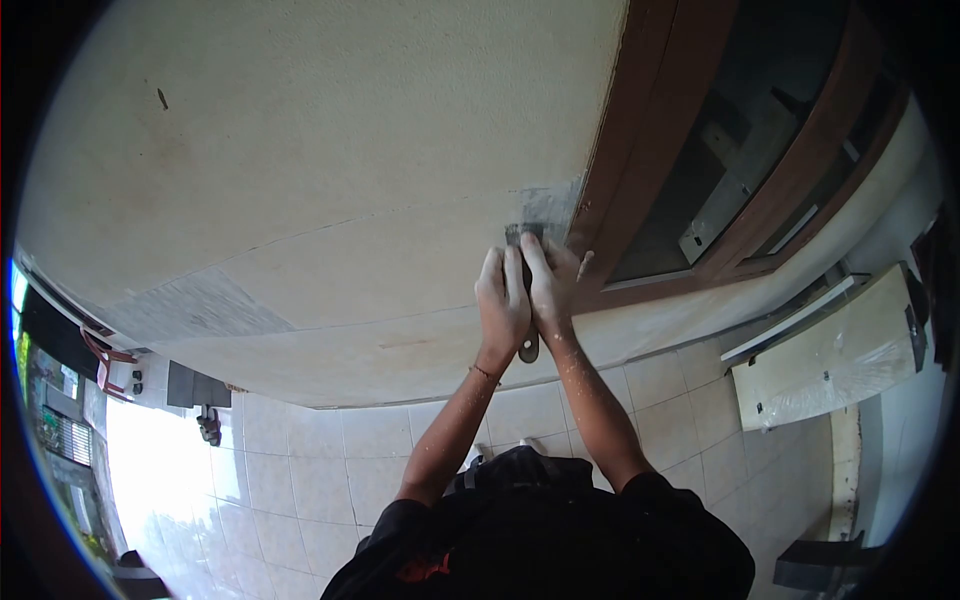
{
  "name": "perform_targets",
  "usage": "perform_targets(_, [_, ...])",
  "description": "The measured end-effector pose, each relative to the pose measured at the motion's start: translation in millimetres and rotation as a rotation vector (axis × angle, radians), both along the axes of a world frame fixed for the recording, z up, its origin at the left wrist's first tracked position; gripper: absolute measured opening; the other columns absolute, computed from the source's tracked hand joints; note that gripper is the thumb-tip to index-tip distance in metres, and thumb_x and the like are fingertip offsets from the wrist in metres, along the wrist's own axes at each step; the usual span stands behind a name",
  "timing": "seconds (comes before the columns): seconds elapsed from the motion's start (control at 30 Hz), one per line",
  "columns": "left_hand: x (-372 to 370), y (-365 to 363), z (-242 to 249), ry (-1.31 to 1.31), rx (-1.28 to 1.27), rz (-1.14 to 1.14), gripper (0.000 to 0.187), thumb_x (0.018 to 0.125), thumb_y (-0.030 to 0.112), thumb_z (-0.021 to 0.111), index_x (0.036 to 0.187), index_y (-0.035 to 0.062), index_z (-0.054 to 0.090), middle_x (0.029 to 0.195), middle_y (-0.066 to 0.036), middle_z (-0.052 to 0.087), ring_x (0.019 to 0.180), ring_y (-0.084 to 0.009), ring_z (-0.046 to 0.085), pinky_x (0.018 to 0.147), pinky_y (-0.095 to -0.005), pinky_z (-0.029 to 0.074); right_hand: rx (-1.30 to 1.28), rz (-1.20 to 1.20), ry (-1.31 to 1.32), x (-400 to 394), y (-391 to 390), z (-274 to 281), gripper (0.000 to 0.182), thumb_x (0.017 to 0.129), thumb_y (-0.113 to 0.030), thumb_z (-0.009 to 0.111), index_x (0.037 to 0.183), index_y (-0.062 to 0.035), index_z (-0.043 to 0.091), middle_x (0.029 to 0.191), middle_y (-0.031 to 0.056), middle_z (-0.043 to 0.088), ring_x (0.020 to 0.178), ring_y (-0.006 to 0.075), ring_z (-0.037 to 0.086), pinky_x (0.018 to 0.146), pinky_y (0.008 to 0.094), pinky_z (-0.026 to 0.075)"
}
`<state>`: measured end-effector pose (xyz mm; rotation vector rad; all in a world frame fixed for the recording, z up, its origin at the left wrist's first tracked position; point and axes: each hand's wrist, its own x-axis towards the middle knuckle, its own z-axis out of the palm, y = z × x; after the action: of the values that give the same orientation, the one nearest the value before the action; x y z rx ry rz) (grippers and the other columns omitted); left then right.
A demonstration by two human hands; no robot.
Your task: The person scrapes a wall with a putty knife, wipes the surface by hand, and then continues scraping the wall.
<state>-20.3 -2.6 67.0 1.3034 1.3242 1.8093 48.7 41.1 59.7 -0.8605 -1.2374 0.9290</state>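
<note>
Both of my hands are closed around one scraper [529, 350], its dark handle pointing down toward me and its end hole showing below my wrists. My left hand [503, 290] grips it from the left, and my right hand [548, 280] from the right, with fingers stretched up along the tool. The dark blade [517, 233] appears to rest against the cream wall [380, 160]. Just above the blade lies a grey scraped patch [548, 203] beside the brown window frame. White dust coats my fingers, and pale flecks dot my right forearm.
A thin crack runs across the wall toward another grey patch [200, 305] at left. The brown window frame [640, 150] borders the work on the right. A plastic-wrapped cream panel [830, 360] stands at right on the tiled floor [400, 430]. Shoes [209, 425] and a chair [105, 360] are at left.
</note>
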Motion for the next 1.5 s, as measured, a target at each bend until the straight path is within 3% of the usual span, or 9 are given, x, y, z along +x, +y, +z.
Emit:
perform_targets(0.13, [8, 3, -16, -0.048, 0.042, 0.038, 0.027, 0.102, 0.015, 0.048, 0.082, -0.004, 0.044, 0.066, -0.013, 0.043, 0.068, -0.0104, 0.036, 0.056, -0.032, 0.038, -0.001, -0.035, 0.006, 1, -2, -8, 0.036, 0.096, -0.017, 0.063, 0.064, -0.0029, 0.051, 0.059, -0.0054, 0.046, 0.059, 0.003, 0.039, 0.051, 0.0257, 0.033])
perform_targets(0.37, [6, 3, 21, -0.085, 0.074, -0.02, 0.03, 0.104, 0.016, 0.045, 0.079, -0.0012, 0.043, 0.069, -0.003, 0.042, 0.07, -0.007, 0.037, 0.058, -0.0281, 0.036, -0.067, 0.033, 0.048, 3, -6, 35, 0.038, 0.096, -0.02, 0.063, 0.063, -0.0031, 0.053, 0.058, -0.0061, 0.048, 0.059, 0.0022, 0.04, 0.05, 0.0255, 0.033])
perform_targets(0.5, [10, 8, -3, -0.055, 0.061, 0.024, 0.031, 0.104, 0.018, 0.045, 0.079, -0.0007, 0.044, 0.068, -0.002, 0.041, 0.07, -0.0066, 0.036, 0.057, -0.0276, 0.035, 0.003, -0.051, -0.015, 5, 11, -18, 0.038, 0.097, -0.02, 0.062, 0.064, -0.0025, 0.054, 0.058, -0.0063, 0.048, 0.059, 0.002, 0.04, 0.05, 0.0252, 0.033])
perform_targets(0.63, [4, 6, 28, -0.062, 0.046, 0.002, 0.031, 0.104, 0.016, 0.046, 0.079, -0.0009, 0.044, 0.069, -0.002, 0.041, 0.07, -0.0068, 0.036, 0.058, -0.0275, 0.035, -0.045, -0.001, 0.031, -2, -10, 58, 0.039, 0.096, -0.021, 0.062, 0.064, -0.002, 0.054, 0.059, -0.0061, 0.05, 0.059, 0.0017, 0.041, 0.05, 0.0239, 0.033])
perform_targets(0.8, [4, 6, 22, -0.044, 0.051, 0.01, 0.031, 0.104, 0.017, 0.046, 0.079, -0.0008, 0.044, 0.069, -0.002, 0.041, 0.072, -0.0067, 0.037, 0.058, -0.0278, 0.036, 0.015, -0.042, 0.015, -1, 6, 16, 0.036, 0.097, -0.019, 0.061, 0.066, -0.0021, 0.056, 0.06, -0.0057, 0.052, 0.059, 0.0014, 0.042, 0.051, 0.0239, 0.034])
perform_targets(0.9, [2, 6, 24, -0.078, 0.041, -0.024, 0.03, 0.104, 0.016, 0.046, 0.08, -0.0008, 0.045, 0.07, -0.001, 0.043, 0.072, -0.0065, 0.037, 0.059, -0.0276, 0.036, -0.049, 0.0, 0.045, -2, -11, 62, 0.037, 0.097, -0.018, 0.062, 0.064, -0.0021, 0.055, 0.06, -0.0056, 0.051, 0.059, 0.0015, 0.041, 0.051, 0.024, 0.033])
perform_targets(1.07, [2, 10, 22, -0.028, 0.071, -0.024, 0.028, 0.104, 0.016, 0.046, 0.081, -0.001, 0.046, 0.071, -0.002, 0.045, 0.073, -0.006, 0.038, 0.059, -0.0271, 0.037, 0.006, -0.069, 0.024, -2, -3, 29, 0.035, 0.097, -0.019, 0.061, 0.067, -0.0011, 0.057, 0.059, -0.0046, 0.052, 0.06, 0.0021, 0.042, 0.051, 0.0253, 0.034])
perform_targets(1.17, [0, 6, 34, -0.079, 0.055, -0.057, 0.029, 0.104, 0.017, 0.046, 0.081, -0.0001, 0.046, 0.071, -0.001, 0.044, 0.074, -0.0057, 0.038, 0.06, -0.0262, 0.036, -0.028, -0.018, 0.047, -3, -11, 70, 0.034, 0.097, -0.017, 0.062, 0.067, -0.0012, 0.057, 0.059, -0.0044, 0.052, 0.06, 0.0018, 0.042, 0.051, 0.0247, 0.034])
perform_targets(1.5, [0, 14, 27, -0.204, 0.087, -0.134, 0.029, 0.105, 0.017, 0.045, 0.081, 0.0009, 0.047, 0.074, 0.002, 0.044, 0.073, -0.005, 0.038, 0.06, -0.025, 0.036, -0.011, -0.061, 0.032, -3, -6, 51, 0.034, 0.096, -0.019, 0.063, 0.069, 0.0006, 0.058, 0.06, -0.0043, 0.053, 0.06, 0.0031, 0.043, 0.052, 0.0256, 0.035])
